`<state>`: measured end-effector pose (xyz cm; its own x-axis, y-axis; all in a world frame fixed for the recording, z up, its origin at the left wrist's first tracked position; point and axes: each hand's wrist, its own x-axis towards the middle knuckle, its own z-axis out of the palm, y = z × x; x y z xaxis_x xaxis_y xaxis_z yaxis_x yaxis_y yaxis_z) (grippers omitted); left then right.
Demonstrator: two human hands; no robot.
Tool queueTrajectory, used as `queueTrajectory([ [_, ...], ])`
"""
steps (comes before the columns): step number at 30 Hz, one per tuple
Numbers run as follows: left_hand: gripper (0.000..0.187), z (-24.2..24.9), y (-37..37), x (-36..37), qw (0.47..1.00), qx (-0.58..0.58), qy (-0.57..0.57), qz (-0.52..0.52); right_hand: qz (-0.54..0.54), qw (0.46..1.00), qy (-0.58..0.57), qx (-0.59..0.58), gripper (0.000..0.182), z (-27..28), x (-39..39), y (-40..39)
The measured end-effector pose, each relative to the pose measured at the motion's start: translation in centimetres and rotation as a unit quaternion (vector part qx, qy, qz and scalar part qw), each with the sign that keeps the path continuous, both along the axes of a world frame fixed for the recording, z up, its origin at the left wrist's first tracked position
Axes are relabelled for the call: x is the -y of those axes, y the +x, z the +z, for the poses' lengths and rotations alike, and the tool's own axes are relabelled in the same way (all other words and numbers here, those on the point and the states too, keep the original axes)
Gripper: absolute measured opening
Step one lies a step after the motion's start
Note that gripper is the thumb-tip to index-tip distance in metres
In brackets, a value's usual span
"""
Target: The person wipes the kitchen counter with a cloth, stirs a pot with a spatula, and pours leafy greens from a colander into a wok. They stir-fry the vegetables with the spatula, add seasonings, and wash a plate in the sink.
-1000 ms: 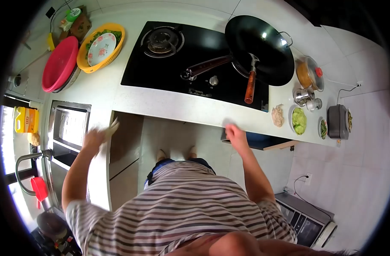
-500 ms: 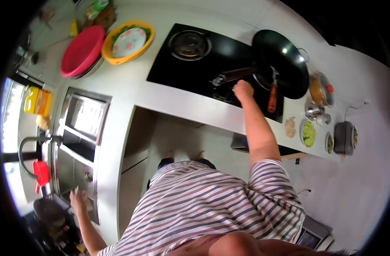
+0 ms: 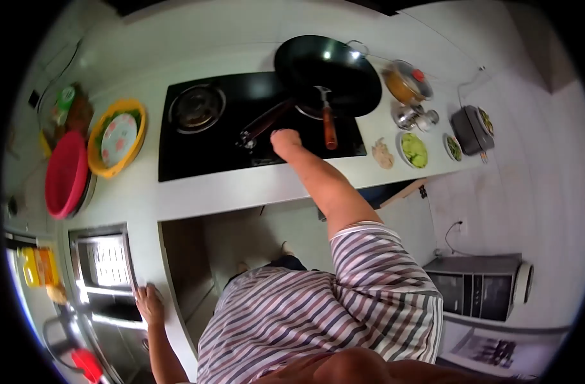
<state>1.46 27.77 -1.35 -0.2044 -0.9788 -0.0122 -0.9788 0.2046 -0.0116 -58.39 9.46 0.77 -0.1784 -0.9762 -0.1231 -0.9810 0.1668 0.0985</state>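
My right hand [image 3: 286,143] is closed at the front of the black glass cooktop [image 3: 196,150], just below the wok's long dark handle [image 3: 267,121]. Whatever its fingers grip is hidden beneath them. A large black wok [image 3: 344,70] stands over the right burner. Inside it rests a spatula [image 3: 329,125], its wooden handle hanging over the near rim. My left hand [image 3: 150,304] lies with fingers extended on the counter edge beside the sink [image 3: 129,256], and I see nothing held in it.
Right of the cooktop are sliced green vegetables [image 3: 414,150] on a plate, a glass pot [image 3: 408,83], jars [image 3: 415,118] and a grey box [image 3: 472,130]. At left stand a yellow basket [image 3: 93,153] and a red basin [image 3: 65,176]. An appliance [image 3: 478,288] sits low at right.
My view has turned, shifting the wok and cooktop leftward in the picture. My left hand has moved from over the far sink basin to the counter edge. My right hand stays at the cooktop's front.
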Motion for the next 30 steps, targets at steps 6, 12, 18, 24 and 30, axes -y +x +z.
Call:
queueTrajectory([
  [6, 0.045, 2.2, -0.8, -1.7, 0.998, 0.048, -0.025, -0.012, 0.029, 0.999, -0.021, -0.015, 0.018, 0.1, -0.7, 0.1],
  [12, 0.054, 5.8, -4.6, -1.1, 1.000, 0.015, -0.015, 0.017, 0.075, 0.996, 0.028, -0.048, 0.013, 1.6, -1.4, 0.2],
  [18, 0.054, 10.3, -14.7, 3.2, 0.989, -0.100, -0.033, -0.101, 0.110, 0.986, 0.073, -0.101, 0.012, -2.1, 0.7, -0.5],
  [24, 0.049, 15.3, -27.8, 7.3, 0.936, -0.162, -0.109, -0.292, 0.222, 0.944, 0.107, -0.219, 0.022, 1.7, -1.6, 0.0],
  [30, 0.049, 19.0, -36.7, 10.5, 0.889, -0.163, -0.162, -0.395, 0.298, 0.886, 0.069, -0.348, 0.008, -4.1, 1.9, 0.2],
])
